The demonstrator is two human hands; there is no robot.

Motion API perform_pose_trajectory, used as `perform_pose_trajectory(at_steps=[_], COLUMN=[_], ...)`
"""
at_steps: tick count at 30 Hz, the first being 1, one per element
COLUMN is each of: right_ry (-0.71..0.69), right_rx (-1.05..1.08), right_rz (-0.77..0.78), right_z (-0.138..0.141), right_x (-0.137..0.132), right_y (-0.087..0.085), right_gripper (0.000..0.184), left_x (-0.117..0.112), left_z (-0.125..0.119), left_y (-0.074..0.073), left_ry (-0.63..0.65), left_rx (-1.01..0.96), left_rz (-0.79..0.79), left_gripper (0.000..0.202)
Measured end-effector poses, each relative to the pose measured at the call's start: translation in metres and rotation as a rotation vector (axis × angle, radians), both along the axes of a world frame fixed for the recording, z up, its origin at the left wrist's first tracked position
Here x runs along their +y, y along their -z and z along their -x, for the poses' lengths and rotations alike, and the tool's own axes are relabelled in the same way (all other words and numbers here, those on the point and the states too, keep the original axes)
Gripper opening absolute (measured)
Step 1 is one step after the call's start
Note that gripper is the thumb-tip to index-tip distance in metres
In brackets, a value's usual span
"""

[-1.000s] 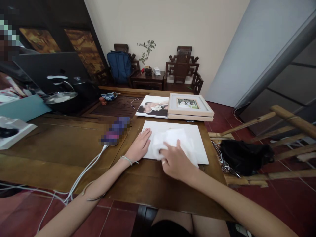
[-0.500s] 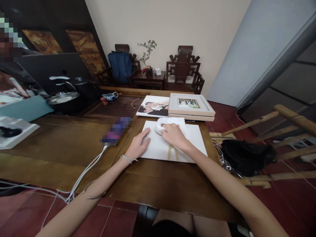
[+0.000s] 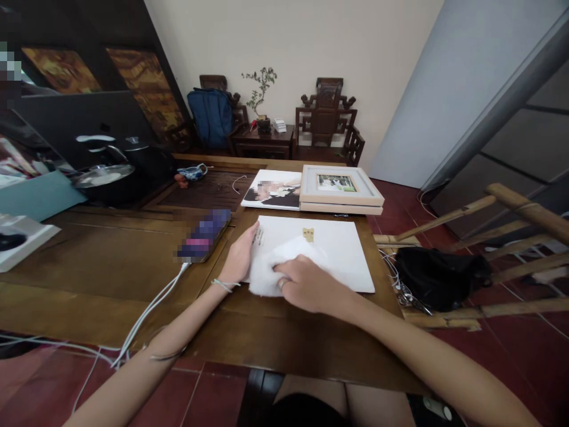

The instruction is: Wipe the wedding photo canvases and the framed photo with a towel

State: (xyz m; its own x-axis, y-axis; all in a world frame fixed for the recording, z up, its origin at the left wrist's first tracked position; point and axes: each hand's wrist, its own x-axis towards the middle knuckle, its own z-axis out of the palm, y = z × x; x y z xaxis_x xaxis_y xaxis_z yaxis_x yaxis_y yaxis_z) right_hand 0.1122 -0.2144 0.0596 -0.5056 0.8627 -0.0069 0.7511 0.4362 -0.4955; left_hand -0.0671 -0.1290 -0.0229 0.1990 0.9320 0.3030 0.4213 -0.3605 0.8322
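Note:
A white board (image 3: 344,255) lies flat on the table, with small dark print near its left edge and a gold-coloured fitting (image 3: 308,233) near its top middle. My right hand (image 3: 306,283) presses a fluffy white cloth (image 3: 265,274) onto the lower left part of the board, fingers closed on it. The cloth covers the lower part of the gold fitting. Along the board's left edge rests my left hand (image 3: 240,256), its fingers stretched out and touching the edge; some of them are hidden.
Beyond the board sit stacked picture frames (image 3: 371,191) and a photo panel (image 3: 271,198). To the left lies a phone (image 3: 205,234) with a white cable (image 3: 149,314). Farther left are a lidded pot (image 3: 105,181) and a laptop (image 3: 84,127). A black bag (image 3: 438,276) is at the right.
My right hand has brought the cloth toward me and to the left across the board, uncovering the top of the gold fitting. My left hand has shifted slightly left, onto the board's edge.

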Motion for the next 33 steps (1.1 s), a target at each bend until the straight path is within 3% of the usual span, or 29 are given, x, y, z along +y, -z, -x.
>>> perform_pose_trajectory(at_steps=[4, 8, 14, 18, 22, 28, 33], right_ry=[0.185, 0.293, 0.289, 0.304, 0.372, 0.504, 0.447], right_rx=[-0.031, -0.044, 0.017, 0.040, 0.028, 0.023, 0.027], right_rz=[0.015, -0.037, -0.028, 0.006, 0.035, -0.036, -0.144], right_z=[-0.018, -0.011, 0.024, 0.017, -0.031, -0.118, -0.128], right_x=[0.042, 0.087, 0.128, 0.143, 0.135, 0.088, 0.021], right_y=[-0.003, -0.001, 0.006, 0.003, -0.005, -0.002, 0.017], right_gripper=[0.028, 0.030, 0.032, 0.030, 0.022, 0.016, 0.018], left_x=[-0.005, -0.006, -0.005, -0.005, -0.005, -0.007, -0.007], left_z=[-0.003, -0.004, -0.003, -0.003, -0.003, -0.003, -0.004], left_y=[0.001, 0.004, 0.005, 0.005, 0.005, 0.006, 0.008], left_ry=[0.068, 0.161, 0.165, 0.170, 0.175, 0.164, 0.154], left_rx=[0.245, 0.443, 0.512, 0.499, 0.490, 0.490, 0.499], left_rz=[-0.100, -0.136, -0.147, -0.154, -0.161, -0.168, -0.178], left_gripper=[0.054, 0.054, 0.054, 0.053, 0.050, 0.049, 0.049])
